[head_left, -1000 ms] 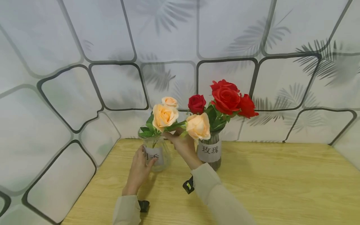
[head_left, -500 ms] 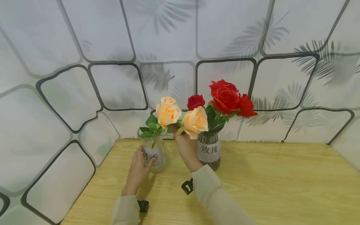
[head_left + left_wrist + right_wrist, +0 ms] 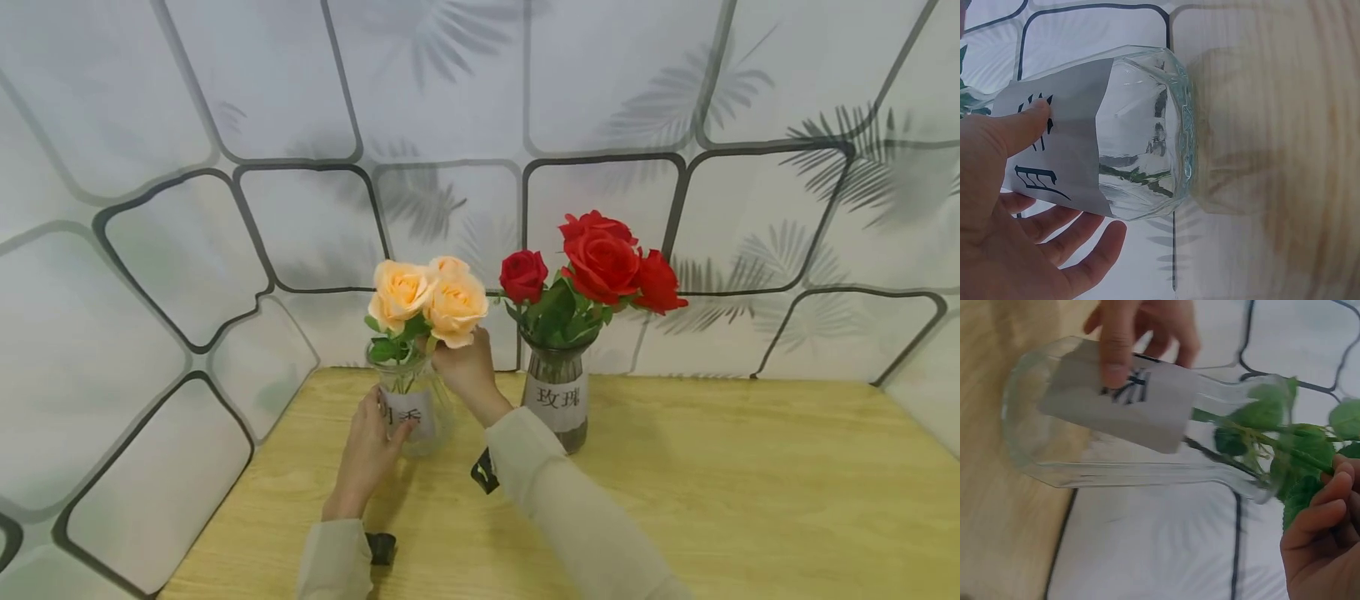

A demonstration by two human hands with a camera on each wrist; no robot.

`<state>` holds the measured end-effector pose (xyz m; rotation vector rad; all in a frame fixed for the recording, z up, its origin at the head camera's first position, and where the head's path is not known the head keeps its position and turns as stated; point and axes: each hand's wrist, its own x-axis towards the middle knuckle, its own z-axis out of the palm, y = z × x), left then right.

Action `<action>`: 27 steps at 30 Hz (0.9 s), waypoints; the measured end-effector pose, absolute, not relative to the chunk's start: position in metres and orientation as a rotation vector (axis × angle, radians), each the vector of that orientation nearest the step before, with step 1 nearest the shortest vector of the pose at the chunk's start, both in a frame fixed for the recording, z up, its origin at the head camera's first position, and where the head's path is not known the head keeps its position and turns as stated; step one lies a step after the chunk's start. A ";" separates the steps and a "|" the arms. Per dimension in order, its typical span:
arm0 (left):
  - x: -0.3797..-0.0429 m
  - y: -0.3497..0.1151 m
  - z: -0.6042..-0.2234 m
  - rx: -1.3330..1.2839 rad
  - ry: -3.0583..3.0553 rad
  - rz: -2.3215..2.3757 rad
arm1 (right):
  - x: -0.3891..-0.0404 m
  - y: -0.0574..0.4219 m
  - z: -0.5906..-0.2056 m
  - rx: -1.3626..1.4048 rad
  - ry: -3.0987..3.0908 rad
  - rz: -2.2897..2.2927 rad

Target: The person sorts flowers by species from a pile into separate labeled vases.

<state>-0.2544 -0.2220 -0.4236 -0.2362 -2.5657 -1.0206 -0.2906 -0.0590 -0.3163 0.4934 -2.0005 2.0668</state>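
Observation:
My left hand [image 3: 367, 442] grips a clear glass vase [image 3: 1138, 119] standing on the table, its thumb on the white paper label [image 3: 1160, 406] with black characters. Above the vase mouth, my right hand [image 3: 468, 367] pinches a green stem [image 3: 1307, 459] between thumb and fingers, beside the rim. A large peach rose [image 3: 456, 307] sits just over that hand. Two more peach roses, one large [image 3: 401, 292] and one small [image 3: 448, 265], cluster against it. Stem ends and green leaves [image 3: 1257, 419] show through the vase neck. The right fingertips are partly cut off in the right wrist view.
To the right stands a darker grey glass vase [image 3: 555, 367] with its own white label [image 3: 557, 400], holding several red roses [image 3: 600, 262]. Behind the wooden table [image 3: 712, 483] rises a wall [image 3: 457, 208] patterned with dark outlines and leaf shadows.
My right hand has moved left, away from the grey vase, bringing the peach rose over the clear vase. The peach roses now stand bunched together. My left hand has kept its hold.

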 end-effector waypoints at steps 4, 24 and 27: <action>-0.252 -0.220 -0.424 -0.262 -2.525 -1.007 | -0.290 -0.057 -0.328 0.440 -2.219 1.843; -0.252 -0.225 -0.424 -0.128 -2.689 -0.983 | -0.245 0.030 -0.360 0.656 -2.315 1.554; -0.245 -0.228 -0.418 -0.052 -2.810 -0.867 | -0.236 0.064 -0.366 0.627 -2.304 1.472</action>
